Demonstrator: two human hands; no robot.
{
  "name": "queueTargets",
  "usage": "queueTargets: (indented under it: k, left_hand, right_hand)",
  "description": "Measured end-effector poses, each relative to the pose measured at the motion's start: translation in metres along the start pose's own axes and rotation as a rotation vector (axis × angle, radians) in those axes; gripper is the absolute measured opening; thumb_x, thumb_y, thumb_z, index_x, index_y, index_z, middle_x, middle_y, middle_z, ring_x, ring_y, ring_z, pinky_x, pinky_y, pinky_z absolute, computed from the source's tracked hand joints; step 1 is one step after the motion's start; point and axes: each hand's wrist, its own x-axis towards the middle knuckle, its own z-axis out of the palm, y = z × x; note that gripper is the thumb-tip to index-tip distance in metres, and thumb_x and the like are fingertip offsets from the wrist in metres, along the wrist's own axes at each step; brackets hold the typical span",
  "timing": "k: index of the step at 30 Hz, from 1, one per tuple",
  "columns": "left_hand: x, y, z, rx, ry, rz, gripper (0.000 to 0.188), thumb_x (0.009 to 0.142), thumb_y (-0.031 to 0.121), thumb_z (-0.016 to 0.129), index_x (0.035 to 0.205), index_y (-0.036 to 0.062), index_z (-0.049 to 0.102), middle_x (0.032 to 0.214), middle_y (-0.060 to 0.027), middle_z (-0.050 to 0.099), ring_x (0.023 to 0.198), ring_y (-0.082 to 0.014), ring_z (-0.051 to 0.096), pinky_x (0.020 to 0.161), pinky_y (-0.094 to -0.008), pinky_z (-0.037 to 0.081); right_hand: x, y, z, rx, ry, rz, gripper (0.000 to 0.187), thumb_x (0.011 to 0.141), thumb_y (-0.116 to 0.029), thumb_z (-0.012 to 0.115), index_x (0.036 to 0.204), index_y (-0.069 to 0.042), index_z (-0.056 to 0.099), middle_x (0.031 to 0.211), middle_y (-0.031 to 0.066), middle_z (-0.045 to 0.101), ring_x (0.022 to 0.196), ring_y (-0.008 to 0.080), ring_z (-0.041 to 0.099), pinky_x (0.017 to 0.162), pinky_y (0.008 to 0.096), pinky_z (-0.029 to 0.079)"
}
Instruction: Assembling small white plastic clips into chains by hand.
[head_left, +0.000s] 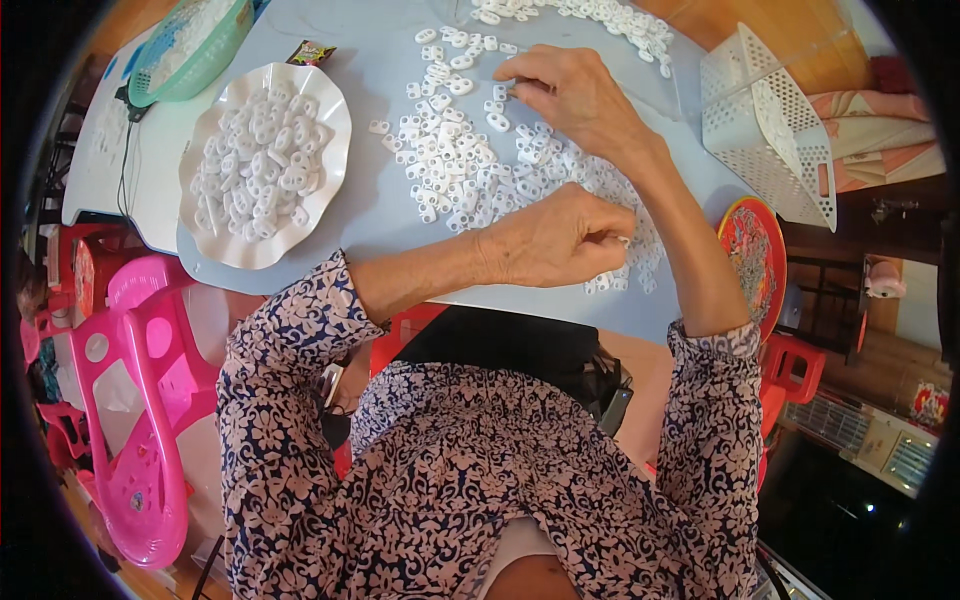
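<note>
Small white oval plastic pieces (450,165) with two holes or dark marks each lie in a loose spread on the pale blue table (380,80). My left hand (560,240) is closed above the near side of the spread, a bit of white showing at its fingertips. Farther off, my right hand (575,95) reaches over the spread with its fingers bent and a gap between index finger and thumb. A few pieces lie right beside those fingertips. On the left, a white wavy-rimmed plate (338,130) holds a heap of similar pieces.
A green basket (240,30) with white contents stands at the far left, near a small dark wrapper (311,53). More white pieces (610,20) lie at the far edge. Rightward are a white perforated basket (740,130) and a red-rimmed round tray (778,250). A pink plastic chair (150,440) stands lower left.
</note>
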Motion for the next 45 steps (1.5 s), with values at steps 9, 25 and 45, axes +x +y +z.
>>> queueTargets:
  k: [9, 25, 45]
  left_hand:
    - [0.0, 0.003, -0.002, 0.027, -0.016, -0.064, 0.015, 0.075, 0.006, 0.052, 0.069, -0.0031, 0.042, 0.056, -0.0119, 0.033, 0.051, -0.0157, 0.031, 0.049, -0.0345, 0.032]
    - [-0.001, 0.004, -0.002, 0.064, -0.052, -0.094, 0.008, 0.077, 0.003, 0.052, 0.073, -0.0022, 0.048, 0.057, -0.0106, 0.043, 0.054, -0.0144, 0.039, 0.051, -0.0328, 0.038]
    - [0.0, 0.008, 0.001, 0.08, -0.042, -0.03, 0.005, 0.075, 0.001, 0.054, 0.076, -0.0023, 0.05, 0.062, -0.0127, 0.048, 0.057, -0.0225, 0.047, 0.056, -0.034, 0.041]
  right_hand:
    - [0.007, 0.004, -0.001, -0.111, -0.226, 0.035, 0.013, 0.078, -0.012, 0.062, 0.086, -0.001, 0.065, 0.074, 0.0144, 0.061, 0.065, 0.0301, 0.055, 0.061, 0.0357, 0.044]
    - [-0.043, 0.006, -0.046, 0.045, -0.105, 0.295, 0.012, 0.079, -0.011, 0.065, 0.084, -0.001, 0.066, 0.062, 0.0089, 0.058, 0.053, 0.0123, 0.051, 0.053, 0.0275, 0.043]
    - [-0.001, 0.068, -0.04, -0.311, 0.175, 0.329, 0.024, 0.08, -0.007, 0.059, 0.104, -0.006, 0.062, 0.104, 0.014, 0.062, 0.094, 0.0317, 0.059, 0.084, 0.0393, 0.047]
